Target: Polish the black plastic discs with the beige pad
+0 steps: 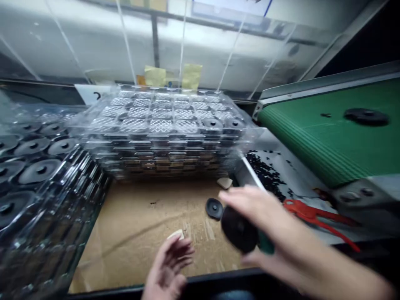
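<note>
My right hand [262,225] grips a black round disc [239,229] between thumb and fingers above the board; motion blurs both. A smaller-looking black disc [214,208] with a raised centre lies on the brown board [140,225], just left of the held one. Low in the middle, my left hand [170,266] holds nothing, its fingers curved and apart. Something pale [176,234] shows by its fingertips; I cannot tell whether it is on the finger or on the board.
Stacked clear trays [168,125] stand behind the board. More trays with black discs [40,168] rise at left. At right are small black pieces [265,175], a red-handled tool [312,214] and a green conveyor belt [343,146] carrying a black disc [366,116].
</note>
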`<state>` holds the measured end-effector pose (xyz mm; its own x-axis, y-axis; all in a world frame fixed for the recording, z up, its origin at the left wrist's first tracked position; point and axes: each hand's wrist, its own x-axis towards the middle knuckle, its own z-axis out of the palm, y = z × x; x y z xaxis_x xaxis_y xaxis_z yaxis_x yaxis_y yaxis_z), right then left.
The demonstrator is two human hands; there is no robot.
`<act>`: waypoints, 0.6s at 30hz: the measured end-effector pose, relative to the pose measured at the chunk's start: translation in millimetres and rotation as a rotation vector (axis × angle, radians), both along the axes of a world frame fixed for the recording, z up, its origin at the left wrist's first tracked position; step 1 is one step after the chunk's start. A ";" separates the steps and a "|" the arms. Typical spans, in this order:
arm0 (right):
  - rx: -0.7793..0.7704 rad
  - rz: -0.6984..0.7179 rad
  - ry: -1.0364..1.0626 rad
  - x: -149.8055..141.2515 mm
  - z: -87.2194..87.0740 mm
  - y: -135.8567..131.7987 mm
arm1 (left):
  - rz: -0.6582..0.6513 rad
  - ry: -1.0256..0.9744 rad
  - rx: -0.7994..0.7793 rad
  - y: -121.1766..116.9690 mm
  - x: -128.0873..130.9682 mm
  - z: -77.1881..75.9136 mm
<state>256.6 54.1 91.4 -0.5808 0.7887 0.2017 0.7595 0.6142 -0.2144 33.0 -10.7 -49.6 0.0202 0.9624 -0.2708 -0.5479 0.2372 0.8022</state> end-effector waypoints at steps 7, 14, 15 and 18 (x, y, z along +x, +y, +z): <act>-0.378 -0.066 0.469 -77.5 -120.7 -62.2 | -0.338 -0.366 -0.202 4.7 -3.5 -3.8; -0.353 -0.316 0.433 -91.1 -165.8 -50.4 | -0.136 -0.481 -0.428 -4.5 -59.6 9.8; -0.336 -0.359 0.403 -91.2 -176.0 -45.9 | -0.081 -0.464 -0.433 -5.2 -64.0 11.7; -0.333 -0.374 0.395 -96.6 -204.1 -39.8 | 0.060 -0.420 -0.449 -5.9 -71.8 14.2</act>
<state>160.0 14.3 -112.6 -0.1863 0.9810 0.0534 0.7341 0.1751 -0.6561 -38.9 -16.6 -35.4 0.1622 0.7588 -0.6308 -0.8183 0.4607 0.3438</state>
